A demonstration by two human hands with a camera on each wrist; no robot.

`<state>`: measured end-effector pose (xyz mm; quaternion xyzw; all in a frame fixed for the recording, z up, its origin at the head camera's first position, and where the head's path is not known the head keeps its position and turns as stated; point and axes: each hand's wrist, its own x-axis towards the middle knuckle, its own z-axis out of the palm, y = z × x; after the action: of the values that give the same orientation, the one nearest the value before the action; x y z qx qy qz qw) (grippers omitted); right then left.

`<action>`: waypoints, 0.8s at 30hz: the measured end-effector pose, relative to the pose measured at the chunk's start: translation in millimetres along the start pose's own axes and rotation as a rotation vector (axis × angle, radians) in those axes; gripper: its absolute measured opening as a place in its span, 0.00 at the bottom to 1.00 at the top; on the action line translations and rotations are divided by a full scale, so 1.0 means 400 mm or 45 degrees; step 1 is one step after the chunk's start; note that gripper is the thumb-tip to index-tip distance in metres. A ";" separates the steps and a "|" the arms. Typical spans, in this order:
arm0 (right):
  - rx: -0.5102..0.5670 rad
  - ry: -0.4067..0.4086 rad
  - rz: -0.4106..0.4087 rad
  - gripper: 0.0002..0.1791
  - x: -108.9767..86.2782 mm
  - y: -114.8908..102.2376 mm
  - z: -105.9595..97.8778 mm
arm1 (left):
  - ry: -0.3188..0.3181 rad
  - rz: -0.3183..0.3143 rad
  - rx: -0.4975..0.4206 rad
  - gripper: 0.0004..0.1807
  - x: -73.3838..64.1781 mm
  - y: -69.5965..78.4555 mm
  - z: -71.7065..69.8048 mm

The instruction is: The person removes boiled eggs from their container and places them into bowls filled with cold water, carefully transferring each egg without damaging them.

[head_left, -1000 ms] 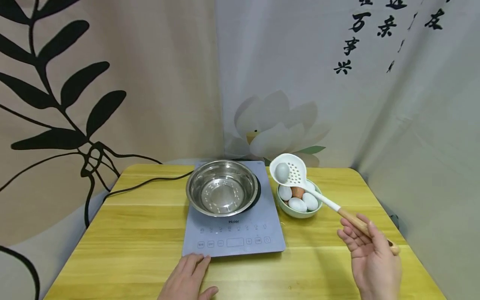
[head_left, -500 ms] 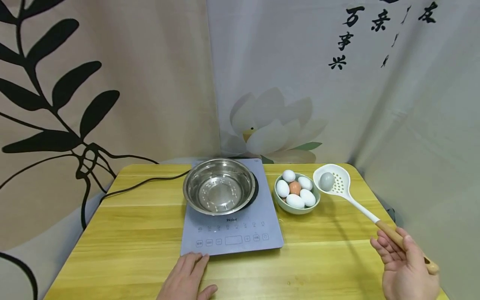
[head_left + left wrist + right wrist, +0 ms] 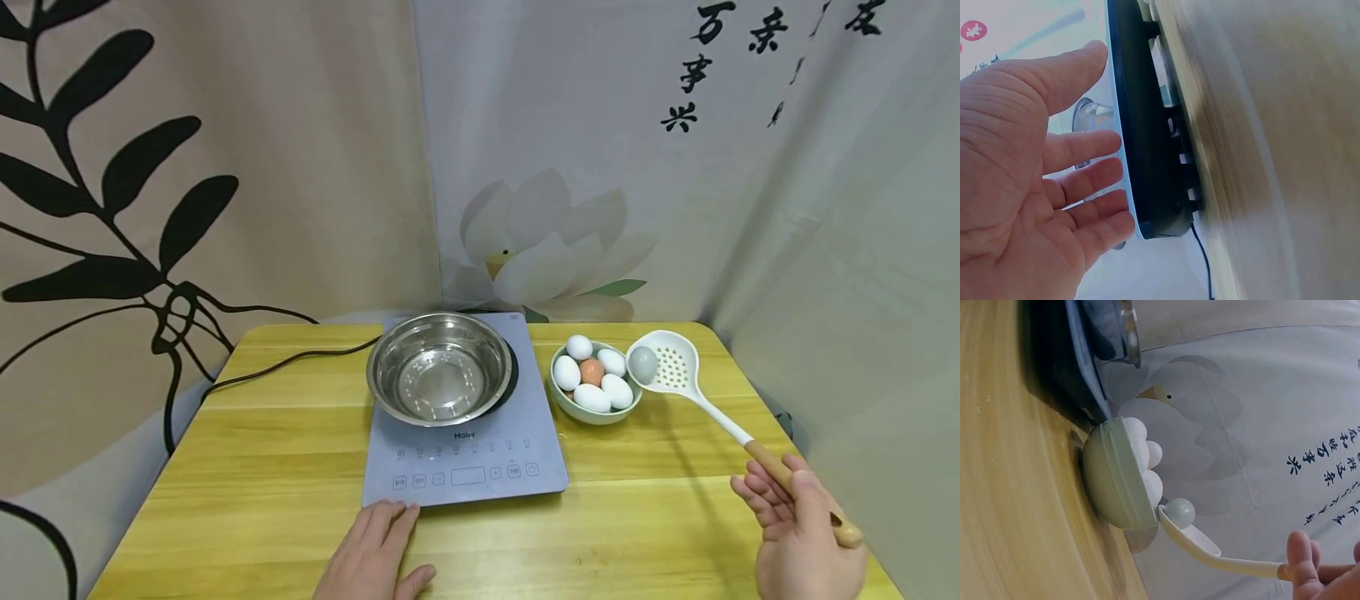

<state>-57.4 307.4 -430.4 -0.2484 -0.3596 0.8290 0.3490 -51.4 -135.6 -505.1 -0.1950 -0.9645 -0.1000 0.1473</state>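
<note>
My right hand (image 3: 806,533) holds a white slotted spoon (image 3: 678,375) by its wooden handle, fingers and thumb around it. One pale grey-green egg (image 3: 642,365) lies in the spoon, toward its left edge. In the right wrist view the spoon's tip is at the rim of a light green bowl (image 3: 1113,481); whether it touches is unclear. White eggs (image 3: 592,397) and a brown egg (image 3: 591,372) fill that bowl. My left hand (image 3: 371,554) has its fingertips at the front edge of a grey induction cooker (image 3: 468,492); in the left wrist view its fingers (image 3: 1082,149) are extended against that edge.
A stainless steel basin (image 3: 386,379) sits on the cooker, just left of the egg bowl. A black cord (image 3: 300,358) runs from behind it across the wooden table (image 3: 247,500) to the left. Printed curtains (image 3: 337,167) hang behind and at the right.
The slotted spoon, with the egg in it, moves right from above the egg bowl, then slightly back left to the bowl's right rim. The left hand stays at the cooker's edge.
</note>
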 end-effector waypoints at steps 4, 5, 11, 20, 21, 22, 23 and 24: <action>-0.068 -0.019 -0.101 0.18 -0.017 0.012 0.003 | 0.006 0.011 0.014 0.39 0.001 -0.001 0.000; -0.078 -0.026 -0.126 0.18 -0.021 0.015 0.004 | 0.009 0.013 0.017 0.39 0.001 -0.001 0.000; -0.136 -0.048 -0.241 0.17 -0.035 0.031 0.011 | -0.006 0.000 0.002 0.39 0.002 0.001 -0.001; -0.172 -0.029 -0.338 0.17 -0.043 0.037 0.024 | 0.078 0.050 0.050 0.40 -0.001 -0.006 0.007; -0.170 -0.026 -0.343 0.17 -0.043 0.037 0.024 | 0.076 0.050 0.048 0.40 -0.001 -0.006 0.007; -0.172 -0.023 -0.349 0.17 -0.042 0.037 0.024 | 0.070 0.047 0.045 0.40 -0.001 -0.006 0.007; -0.171 -0.023 -0.352 0.17 -0.042 0.037 0.023 | 0.062 0.043 0.038 0.40 -0.001 -0.006 0.007; -0.169 -0.021 -0.357 0.17 -0.041 0.037 0.023 | 0.049 0.038 0.031 0.40 0.000 -0.006 0.007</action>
<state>-58.9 283.9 -433.5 -0.2115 -0.4477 0.7484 0.4413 -53.0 -137.1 -508.0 -0.2054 -0.9597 -0.0897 0.1697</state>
